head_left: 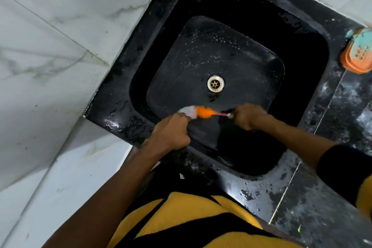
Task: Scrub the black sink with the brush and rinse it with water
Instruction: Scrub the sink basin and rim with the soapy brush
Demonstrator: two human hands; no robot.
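Note:
The black sink (201, 62) is a deep square basin with a metal drain (215, 83) in its wet, soapy floor. A bottle brush (203, 112) with white and orange bristles on a thin pink stem lies across the basin's near side. My right hand (248, 117) grips the handle end of the stem. My left hand (171, 133) has its fingers curled at the white bristle tip and holds that end, its wrist over the sink's front rim.
A black wet countertop (302, 197) surrounds the sink. An orange soap dish (357, 52) with a green bar sits at the right edge. White marble wall tiles (50, 46) close off the left side. My yellow and black shirt (181, 223) fills the bottom.

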